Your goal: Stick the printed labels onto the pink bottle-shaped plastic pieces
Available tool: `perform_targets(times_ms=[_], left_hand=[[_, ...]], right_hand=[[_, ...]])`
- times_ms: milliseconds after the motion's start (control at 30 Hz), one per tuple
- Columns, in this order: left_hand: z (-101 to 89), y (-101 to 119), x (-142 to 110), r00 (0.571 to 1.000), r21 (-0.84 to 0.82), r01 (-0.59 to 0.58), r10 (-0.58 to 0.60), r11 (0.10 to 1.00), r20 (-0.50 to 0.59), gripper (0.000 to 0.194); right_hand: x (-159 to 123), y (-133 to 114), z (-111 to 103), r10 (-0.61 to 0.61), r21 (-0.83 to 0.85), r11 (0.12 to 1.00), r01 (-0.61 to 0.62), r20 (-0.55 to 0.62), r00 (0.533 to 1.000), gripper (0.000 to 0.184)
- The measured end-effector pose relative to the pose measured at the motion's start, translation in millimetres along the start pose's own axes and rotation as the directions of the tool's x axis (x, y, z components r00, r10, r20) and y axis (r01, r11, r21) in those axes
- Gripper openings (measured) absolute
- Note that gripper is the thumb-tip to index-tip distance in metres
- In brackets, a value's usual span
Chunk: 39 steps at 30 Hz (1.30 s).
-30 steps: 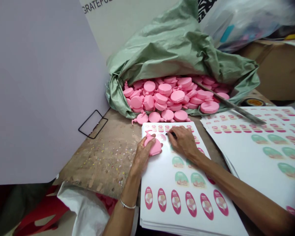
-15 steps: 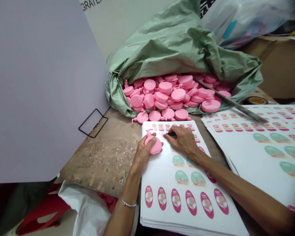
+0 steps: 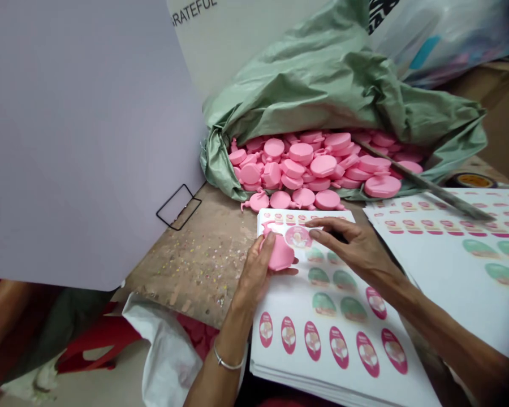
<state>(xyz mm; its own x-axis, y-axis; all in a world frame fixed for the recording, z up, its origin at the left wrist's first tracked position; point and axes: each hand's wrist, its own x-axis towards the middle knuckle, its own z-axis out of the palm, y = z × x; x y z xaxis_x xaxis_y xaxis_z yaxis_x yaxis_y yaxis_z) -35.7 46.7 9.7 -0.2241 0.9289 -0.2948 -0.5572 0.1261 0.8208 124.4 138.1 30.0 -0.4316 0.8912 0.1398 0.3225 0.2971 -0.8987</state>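
Observation:
My left hand is closed round a small pink plastic bottle-shaped piece, holding it over the top of a sticker sheet. My right hand reaches in from the right with its fingers stretched toward the piece. Its fingertips hold the edge of a round pink sticker, right beside the piece. The sheet carries rows of green and pink oval stickers and tops a stack of sheets.
An open green sack full of pink pieces lies behind the sheets. More sticker sheets lie right, a long metal strip across them. A lilac board stands left, a white bag below.
My right hand has shifted right and now has a round pink sticker at its fingertips beside the piece. The small dark tool seen in it earlier no longer shows. The view panned left.

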Motion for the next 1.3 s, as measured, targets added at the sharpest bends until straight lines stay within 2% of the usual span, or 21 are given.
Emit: perform_targets(times_ms=[167,300,533,700,1300], left_hand=[[12.0,7.0,-22.9,0.987,-0.096,0.160,-0.159,0.982,0.020,0.062],[14.5,6.1,-30.9,0.980,-0.075,0.197,-0.195,0.978,0.030,0.061],[15.8,7.2,-37.0,0.982,-0.042,0.190,-0.191,0.981,-0.004,0.062],[18.1,8.4,-38.0,0.987,-0.033,0.158,-0.159,0.987,-0.015,0.061],[21.9,14.2,-41.0,0.984,-0.021,0.160,-0.161,0.987,-0.080,0.063]], right_hand=[[-24.3,-29.7,0.1,-0.047,0.014,0.999,0.046,0.167,0.985,0.021],[-29.2,-31.1,1.5,-0.099,-0.016,0.995,0.103,0.186,0.978,0.019],[-32.8,-29.2,-0.3,-0.195,-0.042,0.978,0.204,0.159,0.968,0.016],[-33.9,-31.0,0.0,-0.211,-0.075,0.971,0.226,0.161,0.964,0.017],[-34.4,-32.7,0.5,-0.276,-0.131,0.947,0.295,0.143,0.950,0.016]])
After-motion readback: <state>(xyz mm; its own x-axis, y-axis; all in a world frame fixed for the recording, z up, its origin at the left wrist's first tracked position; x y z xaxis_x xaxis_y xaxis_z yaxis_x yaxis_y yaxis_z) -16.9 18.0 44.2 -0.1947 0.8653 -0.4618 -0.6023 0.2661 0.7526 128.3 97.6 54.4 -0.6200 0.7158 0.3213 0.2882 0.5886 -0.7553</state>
